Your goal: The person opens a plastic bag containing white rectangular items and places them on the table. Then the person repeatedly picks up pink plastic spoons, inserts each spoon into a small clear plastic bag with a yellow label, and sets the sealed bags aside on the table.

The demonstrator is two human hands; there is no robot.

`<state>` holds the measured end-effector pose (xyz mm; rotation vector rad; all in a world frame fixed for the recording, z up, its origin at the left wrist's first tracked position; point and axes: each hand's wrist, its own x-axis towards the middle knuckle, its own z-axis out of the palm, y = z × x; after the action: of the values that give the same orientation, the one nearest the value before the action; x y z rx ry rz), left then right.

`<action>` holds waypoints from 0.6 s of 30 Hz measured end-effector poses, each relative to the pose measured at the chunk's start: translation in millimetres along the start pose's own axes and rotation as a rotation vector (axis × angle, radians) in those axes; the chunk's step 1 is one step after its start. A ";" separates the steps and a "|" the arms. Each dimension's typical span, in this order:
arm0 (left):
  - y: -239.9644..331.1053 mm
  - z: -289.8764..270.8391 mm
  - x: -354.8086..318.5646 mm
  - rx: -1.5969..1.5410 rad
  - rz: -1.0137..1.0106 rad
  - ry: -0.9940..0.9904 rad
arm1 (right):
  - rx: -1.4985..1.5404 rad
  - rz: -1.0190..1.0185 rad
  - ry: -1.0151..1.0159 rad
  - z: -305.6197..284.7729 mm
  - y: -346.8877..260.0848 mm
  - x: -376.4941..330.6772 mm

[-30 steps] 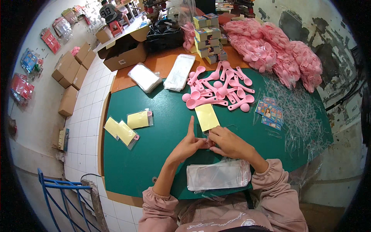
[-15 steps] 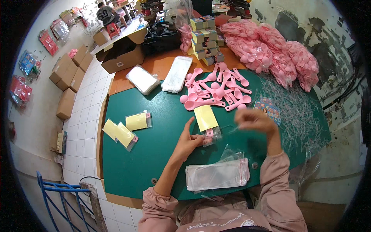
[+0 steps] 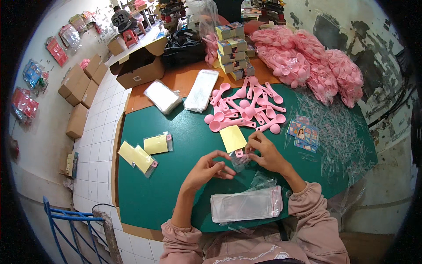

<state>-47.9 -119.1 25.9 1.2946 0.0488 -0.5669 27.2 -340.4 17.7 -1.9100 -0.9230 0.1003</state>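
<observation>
A clear bag holds yellow card and pink handle (left grip parted; right grip, I cannot tell).

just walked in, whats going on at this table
A person's right hand is at a clear bag with a yellow card and a pink handle; the left hand is open close by. Three similar packs lie leftward. Pink spoons are piled beyond, clear bags stacked nearest the person.
</observation>
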 end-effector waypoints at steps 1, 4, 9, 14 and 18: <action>-1.0 2.9 0.9 -0.003 -0.003 -0.001 | 0.001 0.004 -0.002 0.7 1.9 -0.7; 2.8 23.2 2.6 0.715 0.221 0.251 | 0.082 0.037 -0.006 4.1 7.7 -1.6; -9.0 14.7 9.4 0.912 0.425 0.366 | 0.275 0.087 -0.026 3.1 17.6 -2.8; -10.6 14.2 10.0 0.750 0.315 0.371 | 0.474 0.246 -0.015 9.4 21.5 -3.0; -28.8 12.6 19.8 0.578 0.293 0.437 | 0.753 0.478 -0.036 20.5 20.0 -1.3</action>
<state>-46.5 -142.5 -2.9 1.9333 0.0572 -0.0277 28.5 -330.9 -9.3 -1.3717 -0.3429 0.6693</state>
